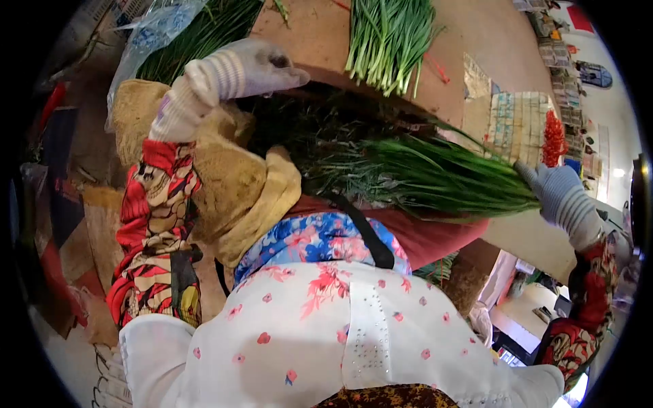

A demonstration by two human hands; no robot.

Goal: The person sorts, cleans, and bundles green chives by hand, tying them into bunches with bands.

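Note:
My right hand point(558, 194), in a striped knit glove, is closed around one end of a long bunch of green garlic chives point(442, 177). The bunch stretches leftward across my lap, its loose leaves reaching the dark space under the table edge. My left hand point(255, 68), in a pale glove with a dark patch, is at the table edge, its thumb extended and no object visible in it. Part of its fingers is hard to make out. Another bunch of chives point(391, 44), pale stems toward me, lies on the brown tabletop point(309, 41).
More long greens point(204, 41) lie at the upper left beside a clear plastic bag point(146, 41). A tan cloth point(231, 183) drapes by my left side. Red ties point(554, 139) hang at the right near a taped panel point(520, 126).

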